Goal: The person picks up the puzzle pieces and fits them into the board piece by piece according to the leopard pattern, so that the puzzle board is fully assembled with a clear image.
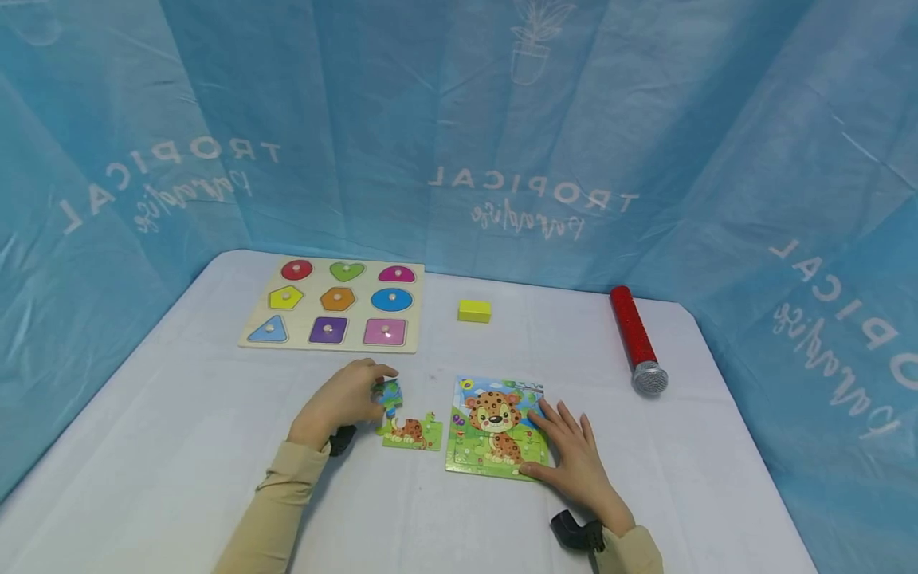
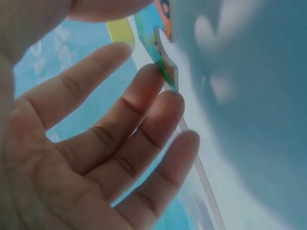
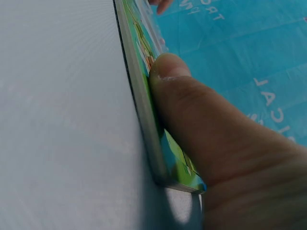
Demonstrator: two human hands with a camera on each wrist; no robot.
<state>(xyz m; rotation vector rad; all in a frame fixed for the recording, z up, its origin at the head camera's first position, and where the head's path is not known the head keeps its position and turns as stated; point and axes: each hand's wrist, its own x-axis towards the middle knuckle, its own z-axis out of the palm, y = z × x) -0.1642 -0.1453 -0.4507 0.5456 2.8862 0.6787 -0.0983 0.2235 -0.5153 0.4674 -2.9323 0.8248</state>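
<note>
A leopard jigsaw puzzle (image 1: 495, 426) lies on the white table, its picture facing up. My right hand (image 1: 570, 454) rests over its right edge with fingers spread, and the thumb (image 3: 177, 96) lies on its lower part. Left of it are loose jigsaw pieces: a green one with a spotted leopard body (image 1: 412, 431) and blue-green ones (image 1: 390, 395) above it. Over these my left hand (image 1: 344, 402) reaches from the left, fingers loosely bent. In the left wrist view, fingertips touch the edge of a jigsaw piece (image 2: 169, 72); the hand partly covers the pieces.
A wooden shape board (image 1: 362, 315) with knobbed coloured shapes lies at the back left. Beside it stands a yellow block (image 1: 475, 311). A red microphone (image 1: 634, 335) lies at the right. Blue printed curtains (image 1: 459, 119) surround the table (image 1: 402, 518).
</note>
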